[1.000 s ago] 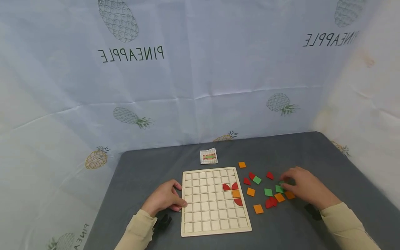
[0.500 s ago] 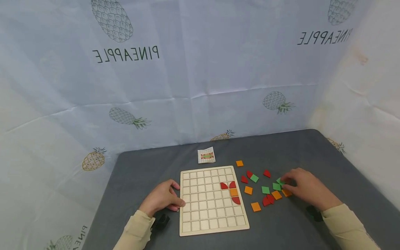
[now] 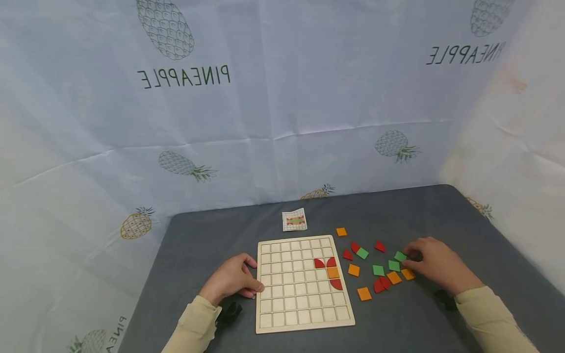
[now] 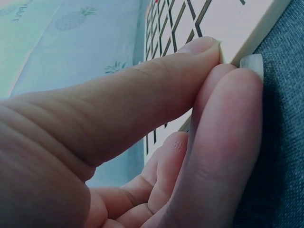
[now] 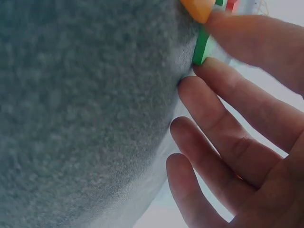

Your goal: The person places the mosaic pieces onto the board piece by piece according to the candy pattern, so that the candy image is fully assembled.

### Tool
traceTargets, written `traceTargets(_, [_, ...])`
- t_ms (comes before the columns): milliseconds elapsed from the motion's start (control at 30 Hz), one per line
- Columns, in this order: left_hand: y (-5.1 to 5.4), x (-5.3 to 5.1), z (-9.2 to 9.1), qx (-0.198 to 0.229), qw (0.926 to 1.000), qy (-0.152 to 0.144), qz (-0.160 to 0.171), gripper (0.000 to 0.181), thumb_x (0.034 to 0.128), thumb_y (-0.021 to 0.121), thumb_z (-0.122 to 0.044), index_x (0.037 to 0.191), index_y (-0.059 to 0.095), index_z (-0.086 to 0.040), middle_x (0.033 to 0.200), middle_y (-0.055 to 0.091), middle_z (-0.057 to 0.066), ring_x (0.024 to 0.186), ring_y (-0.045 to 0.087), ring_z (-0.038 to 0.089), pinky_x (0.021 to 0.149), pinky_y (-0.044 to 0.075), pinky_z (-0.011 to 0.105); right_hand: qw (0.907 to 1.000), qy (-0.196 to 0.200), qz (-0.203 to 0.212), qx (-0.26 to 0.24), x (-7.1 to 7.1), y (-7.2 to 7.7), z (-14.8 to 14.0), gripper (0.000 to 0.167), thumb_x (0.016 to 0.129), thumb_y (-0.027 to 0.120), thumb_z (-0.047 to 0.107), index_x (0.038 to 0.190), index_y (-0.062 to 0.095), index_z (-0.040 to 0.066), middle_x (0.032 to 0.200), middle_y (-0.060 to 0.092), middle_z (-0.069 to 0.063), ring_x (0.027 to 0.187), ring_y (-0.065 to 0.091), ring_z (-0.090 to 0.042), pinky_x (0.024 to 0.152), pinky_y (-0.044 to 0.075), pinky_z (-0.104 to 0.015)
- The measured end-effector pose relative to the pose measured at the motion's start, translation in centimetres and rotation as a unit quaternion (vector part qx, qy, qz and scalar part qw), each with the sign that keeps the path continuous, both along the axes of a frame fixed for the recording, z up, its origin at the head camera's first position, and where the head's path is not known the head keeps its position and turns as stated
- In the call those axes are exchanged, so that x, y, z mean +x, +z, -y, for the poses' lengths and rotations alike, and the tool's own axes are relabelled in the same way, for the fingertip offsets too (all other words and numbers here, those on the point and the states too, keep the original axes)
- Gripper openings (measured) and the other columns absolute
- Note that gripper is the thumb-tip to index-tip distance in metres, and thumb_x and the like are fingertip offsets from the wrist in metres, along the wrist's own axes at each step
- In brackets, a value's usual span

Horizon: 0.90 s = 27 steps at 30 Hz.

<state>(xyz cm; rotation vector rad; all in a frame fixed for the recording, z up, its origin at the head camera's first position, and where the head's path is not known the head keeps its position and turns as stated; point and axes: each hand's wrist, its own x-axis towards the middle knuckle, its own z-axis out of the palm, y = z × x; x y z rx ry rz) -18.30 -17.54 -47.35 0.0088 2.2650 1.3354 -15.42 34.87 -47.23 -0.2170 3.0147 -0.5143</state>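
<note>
The left hand (image 3: 231, 279) grips the left edge of a pale wooden grid board (image 3: 291, 325); in the left wrist view its thumb lies on top and fingers are at the board's side (image 4: 247, 40). Three red rounded pieces and an orange square (image 3: 333, 272) lie in cells near the board's right edge. Beside the loose pieces, the right hand (image 3: 434, 260) has its fingers loosely bent. Its index fingertip touches the end of a green tile (image 5: 201, 47) in the right wrist view, and its thumb is by an orange piece (image 5: 198, 8).
Red, green and orange pieces, among them an orange square (image 3: 364, 294), lie scattered right of the board. A small printed card (image 3: 294, 220) is behind the board on the grey table (image 3: 212, 235). White patterned cloth (image 3: 247, 98) hangs behind.
The right hand has shifted slightly right, and the green tile by its fingertips shows more fully. The left hand stays on the board's edge. The head view has swayed a little.
</note>
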Motion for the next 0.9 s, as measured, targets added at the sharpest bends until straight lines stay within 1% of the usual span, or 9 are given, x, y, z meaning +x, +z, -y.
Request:
traceTargets(133, [-0.1,0.0,0.0,0.000,1.0000,-0.001,0.000,0.063,0.0767,0.098,-0.007,0.126,0.060,0.000,0.092,0.063,0.016,0.066,0.075,0.022,0.065,0.068,0.039,1.0000,-0.002,0.003,-0.006,-0.3,-0.1,-0.4,0.024,0.089,0.088,0.024,0.107,0.081,0.009,0.098,0.074,-0.002,0.091,0.067,-0.024,0.075,0.061,-0.049])
traceTargets(267, [-0.1,0.0,0.0,-0.001,1.0000,0.001,-0.001,0.063,0.0765,0.098,-0.007,0.126,0.060,-0.001,0.092,0.063,0.016,0.066,0.075,0.022,0.065,0.068,0.039,0.9999,0.003,0.004,-0.012,-0.5,0.0,-0.4,0.023,0.090,0.088,0.025,0.105,0.081,0.010,0.097,0.074,-0.001,0.089,0.067,-0.023,0.073,0.060,-0.047])
traceTargets(400, [-0.1,0.0,0.0,-0.003,1.0000,0.004,-0.001,0.062,0.0762,0.098,-0.006,0.125,0.060,-0.001,0.092,0.063,0.016,0.066,0.075,0.022,0.064,0.068,0.039,0.9997,0.011,-0.016,-0.016,-0.6,0.4,0.6,0.019,0.090,0.088,0.023,0.104,0.082,0.011,0.096,0.075,0.000,0.090,0.068,-0.024,0.074,0.062,-0.049])
traceTargets(500, [-0.1,0.0,-0.1,-0.003,1.0000,0.005,-0.001,0.062,0.0761,0.098,-0.005,0.125,0.060,-0.001,0.092,0.063,0.016,0.065,0.075,0.022,0.064,0.068,0.039,0.9987,0.029,-0.036,-0.021,-0.6,0.7,2.3,0.018,0.089,0.089,0.023,0.102,0.083,0.013,0.096,0.074,0.002,0.092,0.068,-0.025,0.077,0.062,-0.050])
traceTargets(600, [0.0,0.0,-0.1,-0.004,1.0000,0.005,-0.001,0.062,0.0761,0.098,-0.005,0.125,0.060,-0.001,0.092,0.063,0.016,0.066,0.075,0.022,0.064,0.068,0.039,0.9976,0.046,-0.046,-0.021,-0.7,0.9,4.9,0.017,0.089,0.090,0.024,0.101,0.083,0.016,0.096,0.073,0.005,0.093,0.067,-0.022,0.080,0.063,-0.049])
traceTargets(733, [-0.1,0.0,-0.2,-0.007,1.0000,0.006,0.000,0.062,0.0761,0.098,-0.006,0.124,0.060,-0.001,0.092,0.063,0.016,0.065,0.075,0.022,0.064,0.068,0.039,0.9967,0.062,-0.050,-0.018,-0.8,1.0,8.6,0.016,0.089,0.091,0.025,0.101,0.083,0.019,0.098,0.071,0.007,0.095,0.064,-0.016,0.084,0.063,-0.043])
traceTargets(900, [-0.1,0.0,-0.2,-0.013,0.9999,0.008,-0.002,0.061,0.0756,0.099,-0.007,0.123,0.060,-0.002,0.091,0.064,0.016,0.064,0.074,0.021,0.063,0.068,0.038,0.9927,0.097,-0.059,-0.040,-0.5,1.5,12.5,0.015,0.088,0.092,0.024,0.100,0.082,0.024,0.099,0.069,0.009,0.096,0.060,-0.014,0.076,0.059,-0.032])
